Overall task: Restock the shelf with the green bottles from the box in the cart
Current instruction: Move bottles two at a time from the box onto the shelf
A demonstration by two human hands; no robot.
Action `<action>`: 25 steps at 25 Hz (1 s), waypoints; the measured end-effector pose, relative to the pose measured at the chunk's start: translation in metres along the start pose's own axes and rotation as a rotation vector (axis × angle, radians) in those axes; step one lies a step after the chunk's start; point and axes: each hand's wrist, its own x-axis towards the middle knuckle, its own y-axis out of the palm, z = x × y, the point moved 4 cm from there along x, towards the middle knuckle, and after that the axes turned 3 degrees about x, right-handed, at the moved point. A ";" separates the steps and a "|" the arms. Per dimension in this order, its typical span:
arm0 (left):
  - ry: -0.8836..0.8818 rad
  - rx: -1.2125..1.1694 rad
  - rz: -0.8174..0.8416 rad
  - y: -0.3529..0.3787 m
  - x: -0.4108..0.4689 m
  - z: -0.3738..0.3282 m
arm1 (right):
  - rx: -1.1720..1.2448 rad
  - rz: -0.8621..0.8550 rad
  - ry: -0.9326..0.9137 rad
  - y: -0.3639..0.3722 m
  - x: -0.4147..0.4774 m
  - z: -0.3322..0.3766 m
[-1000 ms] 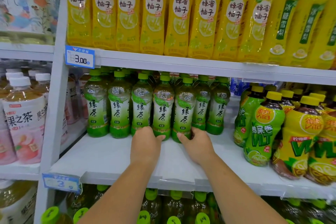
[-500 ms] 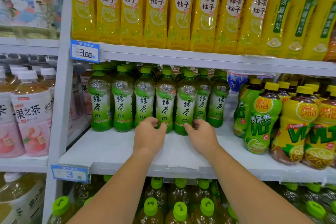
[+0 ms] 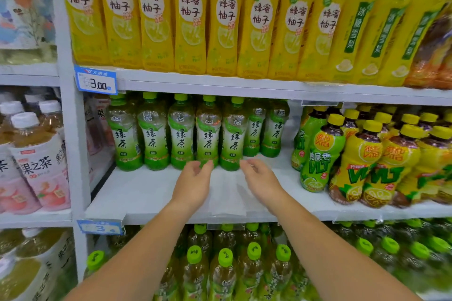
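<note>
Several green tea bottles [image 3: 181,132] with green caps stand upright in a row toward the back of the white middle shelf [image 3: 146,193]. My left hand [image 3: 193,183] hovers just in front of the fourth bottle [image 3: 208,134], fingers apart and holding nothing. My right hand [image 3: 259,178] is beside it, just in front of the fifth bottle [image 3: 233,134], also empty with fingers loosely spread. Neither hand touches a bottle. The cart and box are out of view.
Tall yellow bottles [image 3: 190,17] fill the shelf above. Yellow-and-green lemon tea bottles [image 3: 354,161] crowd the right of the middle shelf. Pink-labelled bottles [image 3: 41,166] stand beyond the left upright [image 3: 73,142]. Green-capped bottles [image 3: 225,259] sit on the shelf below.
Both hands have let go of the bottle bases and pulled back a little toward me, fingers now spread. The view has moved closer to the shelf.
</note>
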 end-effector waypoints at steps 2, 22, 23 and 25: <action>-0.060 0.034 0.050 0.001 -0.019 -0.009 | 0.018 0.017 0.087 -0.006 -0.018 0.001; -0.370 0.300 0.475 -0.025 -0.255 -0.172 | -0.002 0.067 0.628 -0.177 -0.300 0.123; -0.340 0.304 0.510 -0.021 -0.264 -0.177 | 0.008 0.039 0.638 -0.185 -0.318 0.126; -0.262 0.317 0.593 -0.010 -0.287 -0.184 | 0.008 -0.048 0.657 -0.201 -0.360 0.129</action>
